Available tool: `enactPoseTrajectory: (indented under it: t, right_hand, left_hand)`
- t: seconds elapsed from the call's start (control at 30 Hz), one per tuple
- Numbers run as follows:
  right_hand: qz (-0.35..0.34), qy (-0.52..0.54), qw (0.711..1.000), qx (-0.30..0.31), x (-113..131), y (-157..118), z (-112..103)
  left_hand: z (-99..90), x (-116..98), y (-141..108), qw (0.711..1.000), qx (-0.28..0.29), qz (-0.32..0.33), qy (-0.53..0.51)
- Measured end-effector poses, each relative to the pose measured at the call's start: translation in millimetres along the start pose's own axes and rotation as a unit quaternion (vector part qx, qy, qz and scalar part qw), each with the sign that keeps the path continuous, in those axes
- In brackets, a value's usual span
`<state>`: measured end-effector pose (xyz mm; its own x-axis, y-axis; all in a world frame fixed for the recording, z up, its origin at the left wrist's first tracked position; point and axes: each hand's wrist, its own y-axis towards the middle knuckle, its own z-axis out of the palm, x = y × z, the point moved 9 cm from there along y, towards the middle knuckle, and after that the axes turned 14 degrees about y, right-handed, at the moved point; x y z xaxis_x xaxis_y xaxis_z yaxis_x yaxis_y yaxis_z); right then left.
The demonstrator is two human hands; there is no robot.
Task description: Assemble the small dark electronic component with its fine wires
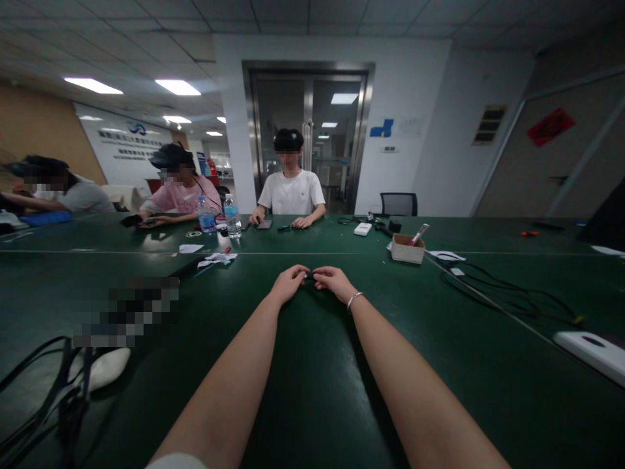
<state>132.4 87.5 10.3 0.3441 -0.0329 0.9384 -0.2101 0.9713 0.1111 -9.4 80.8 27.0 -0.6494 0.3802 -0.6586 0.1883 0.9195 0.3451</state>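
Observation:
Both hands meet over the middle of the green table [317, 365], with a small dark object [309, 275] between their fingertips. My left hand [289, 284] pinches its left end, where a light, shiny bit shows. On the other end are the closed fingers of my right hand [334, 283], which has a silver bracelet [355, 300] at the wrist. The object is short and black; it is too small to tell its kind.
A small cardboard box [407, 251] stands ahead to the right, near black cables [508, 286]. Two water bottles [232, 218] and paper scraps [217, 259] are ahead left. A white mouse [110, 369] lies near left. Across the table sits a person in a white shirt [291, 193].

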Motion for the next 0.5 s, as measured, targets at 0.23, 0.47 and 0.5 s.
enactPoseTrajectory:
  t: [0.23,0.47,0.5]
  right_hand:
    - [-0.001,0.002,1.0,0.0,0.2,0.3,-0.1]
    - [0.002,0.005,1.0,-0.002,0.1,0.3,-0.1]
    - [0.002,0.005,1.0,-0.004,0.1,0.1,-0.3]
  left_hand:
    - [1.0,1.7,0.2,1.0,0.003,-0.006,-0.006]
    - [3.2,6.9,2.6,1.0,-0.003,-0.017,-0.02]
    - [3.4,7.0,2.9,1.0,-0.005,-0.015,-0.02]
